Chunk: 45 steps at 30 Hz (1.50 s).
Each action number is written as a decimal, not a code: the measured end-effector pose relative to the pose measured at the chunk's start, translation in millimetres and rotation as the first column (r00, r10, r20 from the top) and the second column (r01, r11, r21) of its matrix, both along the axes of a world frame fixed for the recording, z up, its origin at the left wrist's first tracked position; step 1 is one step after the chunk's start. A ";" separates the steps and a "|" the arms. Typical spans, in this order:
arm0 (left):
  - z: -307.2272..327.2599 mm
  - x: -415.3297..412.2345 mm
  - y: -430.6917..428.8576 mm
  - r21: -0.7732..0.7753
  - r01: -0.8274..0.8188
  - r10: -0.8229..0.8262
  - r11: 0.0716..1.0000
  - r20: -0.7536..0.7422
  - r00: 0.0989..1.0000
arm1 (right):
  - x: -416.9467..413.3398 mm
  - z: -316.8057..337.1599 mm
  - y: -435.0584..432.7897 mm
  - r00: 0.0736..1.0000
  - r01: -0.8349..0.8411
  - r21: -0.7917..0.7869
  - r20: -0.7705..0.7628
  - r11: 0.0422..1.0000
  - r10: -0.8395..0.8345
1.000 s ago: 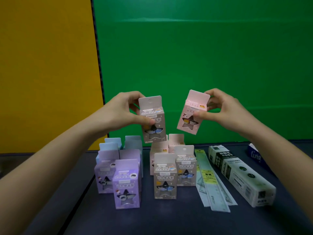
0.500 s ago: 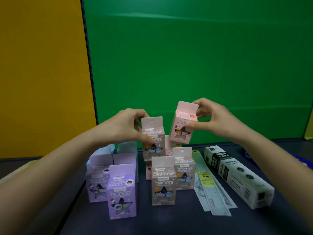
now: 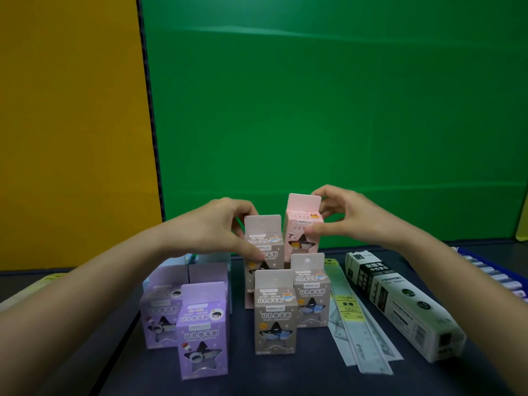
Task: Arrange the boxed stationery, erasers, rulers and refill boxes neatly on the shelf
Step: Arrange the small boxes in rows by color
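My left hand (image 3: pixel 225 227) grips a grey-brown sharpener box (image 3: pixel 264 244), held low behind the front row. My right hand (image 3: pixel 343 215) grips a pink sharpener box (image 3: pixel 303 224) right beside it, slightly higher. Two more grey-brown boxes (image 3: pixel 275 312) (image 3: pixel 311 292) stand upright in front of them. Purple boxes (image 3: pixel 203 330) (image 3: pixel 161 312) stand at the left, with pale blue boxes partly hidden behind. Packaged rulers (image 3: pixel 358 324) lie flat to the right, next to a long white refill box (image 3: pixel 400 304).
The dark shelf surface (image 3: pixel 314 378) has open space at the front. A blue box of small items (image 3: pixel 497 275) sits at the far right edge. A green backdrop and a yellow panel stand behind. A pale strip lies at the far left.
Both hands have lowered their boxes from mid-air down toward the group, bringing the grey-brown and pink boxes side by side behind the front row.
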State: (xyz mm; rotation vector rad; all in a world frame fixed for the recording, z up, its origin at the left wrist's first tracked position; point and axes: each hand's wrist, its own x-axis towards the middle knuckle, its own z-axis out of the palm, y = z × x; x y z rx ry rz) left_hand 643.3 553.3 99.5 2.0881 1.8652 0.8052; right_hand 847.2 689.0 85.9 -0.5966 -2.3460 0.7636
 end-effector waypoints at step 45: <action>-15.5 -13.0 45.0 0.188 -0.136 0.200 0.973 -0.381 0.903 | -21.6 -6.4 21.2 0.955 0.026 0.245 0.279 0.969 -0.096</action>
